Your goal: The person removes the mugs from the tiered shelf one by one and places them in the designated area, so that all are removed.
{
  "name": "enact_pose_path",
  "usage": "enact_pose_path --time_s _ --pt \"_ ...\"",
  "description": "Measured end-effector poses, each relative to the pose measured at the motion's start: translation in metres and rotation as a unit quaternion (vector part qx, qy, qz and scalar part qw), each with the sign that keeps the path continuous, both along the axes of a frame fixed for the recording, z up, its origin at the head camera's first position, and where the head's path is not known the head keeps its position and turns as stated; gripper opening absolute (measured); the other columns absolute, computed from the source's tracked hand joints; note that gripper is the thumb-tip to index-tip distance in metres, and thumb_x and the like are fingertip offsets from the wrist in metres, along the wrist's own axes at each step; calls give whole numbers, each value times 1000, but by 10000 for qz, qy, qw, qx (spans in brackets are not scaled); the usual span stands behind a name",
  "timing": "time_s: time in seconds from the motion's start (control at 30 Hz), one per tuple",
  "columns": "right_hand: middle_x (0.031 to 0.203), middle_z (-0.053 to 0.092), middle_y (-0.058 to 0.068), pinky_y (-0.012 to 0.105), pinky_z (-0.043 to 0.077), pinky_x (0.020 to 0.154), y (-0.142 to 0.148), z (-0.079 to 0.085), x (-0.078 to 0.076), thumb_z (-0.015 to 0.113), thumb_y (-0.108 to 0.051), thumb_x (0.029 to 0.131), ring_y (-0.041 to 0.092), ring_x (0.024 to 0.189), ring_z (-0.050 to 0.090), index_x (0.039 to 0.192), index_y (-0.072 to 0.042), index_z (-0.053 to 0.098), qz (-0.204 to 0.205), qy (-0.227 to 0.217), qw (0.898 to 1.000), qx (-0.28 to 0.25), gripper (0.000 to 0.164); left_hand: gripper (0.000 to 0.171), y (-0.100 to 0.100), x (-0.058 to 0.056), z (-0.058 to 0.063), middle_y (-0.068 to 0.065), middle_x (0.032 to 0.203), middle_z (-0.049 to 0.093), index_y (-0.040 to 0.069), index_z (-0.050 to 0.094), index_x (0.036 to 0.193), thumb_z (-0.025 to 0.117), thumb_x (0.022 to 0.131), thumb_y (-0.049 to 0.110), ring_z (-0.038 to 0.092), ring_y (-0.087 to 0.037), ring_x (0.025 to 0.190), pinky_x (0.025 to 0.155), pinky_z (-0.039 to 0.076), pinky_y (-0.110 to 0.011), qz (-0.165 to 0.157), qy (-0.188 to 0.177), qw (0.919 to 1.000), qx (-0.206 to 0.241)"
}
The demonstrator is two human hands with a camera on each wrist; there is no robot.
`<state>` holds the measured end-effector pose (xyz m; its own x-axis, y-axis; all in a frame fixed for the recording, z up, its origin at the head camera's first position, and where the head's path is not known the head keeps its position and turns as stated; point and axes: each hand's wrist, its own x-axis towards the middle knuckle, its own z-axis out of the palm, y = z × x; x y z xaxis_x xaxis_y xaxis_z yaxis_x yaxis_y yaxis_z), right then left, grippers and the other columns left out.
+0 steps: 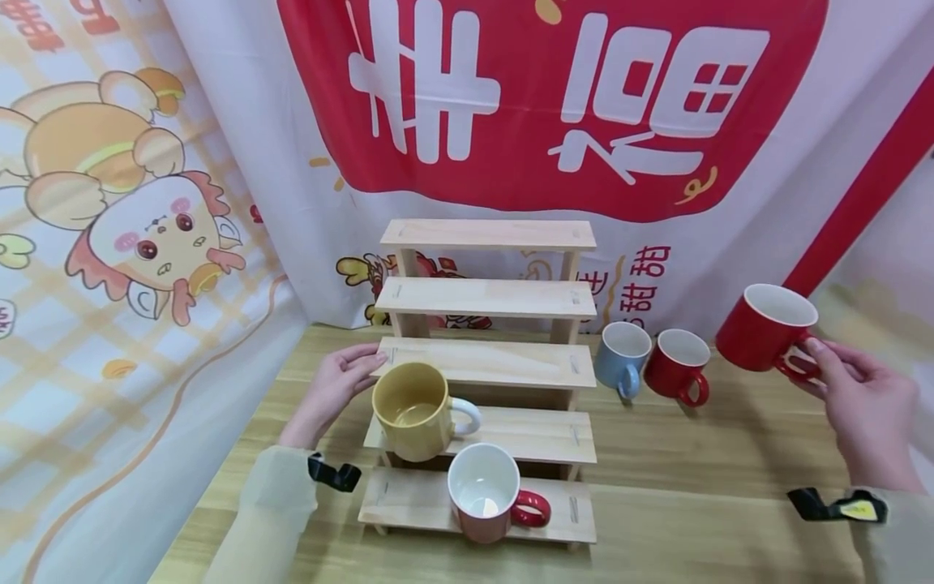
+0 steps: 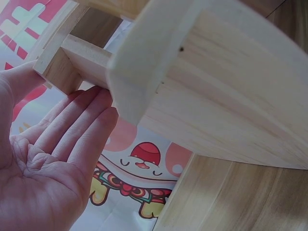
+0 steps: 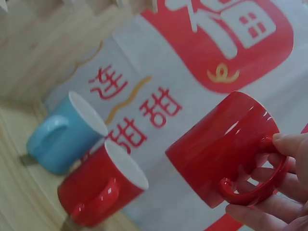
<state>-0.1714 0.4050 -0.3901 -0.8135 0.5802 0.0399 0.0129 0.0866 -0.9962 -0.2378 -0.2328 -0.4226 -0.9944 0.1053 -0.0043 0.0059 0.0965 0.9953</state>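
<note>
My right hand [image 1: 868, 397] grips a red mug [image 1: 762, 328] by its handle, raised above the tabletop at the right; its inside is white. At the left end of a wooden stepped shelf [image 1: 489, 361], my left hand [image 1: 339, 385] holds the middle board between thumb and fingers. In the left wrist view, the fingers [image 2: 79, 130] reach beneath the board's end. A yellow mug [image 1: 416, 418] with a white handle stands on the second step from the bottom. On the lowest step is a mug [image 1: 485, 495] with a white inside and red handle.
Right of the shelf, a light blue mug [image 1: 623, 357] and another red mug [image 1: 674, 365] stand side by side on the wood-grain table [image 1: 679, 478]. Printed cloth [image 1: 241, 146] hangs behind and to the left. The top three shelf boards bear no mugs.
</note>
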Motion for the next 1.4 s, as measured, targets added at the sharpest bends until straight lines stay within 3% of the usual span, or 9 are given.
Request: enact_pose_path --time_s 0.2,0.4,0.57,0.97,1.2,1.4 --pt "87 72 -13 17 58 58 15 -16 -14 79 -25 89 0 75 70 102 -15 76 5 594 9944 -872 16 52 0 1 -2 -21 132 61 -10 53 137 69 101 23 67 -23 110 96 55 -31 -13 -66 10000 5" --pt "87 73 -13 19 59 58 28 -39 -30 81 -23 88 1 75 71 100 -14 77 -54 625 9909 -1194 15 52 1 -1 -2 -21 130 62 -11 53 137 68 101 24 68 -17 104 96 56 -31 -22 45 10000 31" --pt "81 74 -9 23 59 56 33 -59 -35 77 -14 92 6 68 72 92 -15 76 120 760 9853 -1523 2 52 1 -2 -2 -21 130 62 -11 53 137 68 101 23 69 -15 103 96 56 -31 -2 16 10000 45" --pt "72 72 -13 20 58 52 35 -101 -40 75 -17 95 1 64 69 80 -22 75 40 179 9959 -884 16 54 1 -1 -2 -20 130 63 -10 53 138 69 100 24 67 -24 111 96 56 -30 43 -24 10000 57" --pt "73 71 -16 17 58 52 36 -109 -44 76 -19 94 -2 65 68 82 -23 75 -89 43 9971 -753 13 55 1 0 0 -21 131 62 -11 51 138 70 100 25 65 -31 116 96 56 -30 86 -26 9999 61" --pt "74 72 -15 19 58 52 34 -109 -42 77 -20 93 -1 66 68 81 -22 74 -136 13 9962 -856 13 55 1 1 1 -21 131 62 -11 51 138 69 100 23 67 -24 109 96 56 -31 102 13 9999 87"
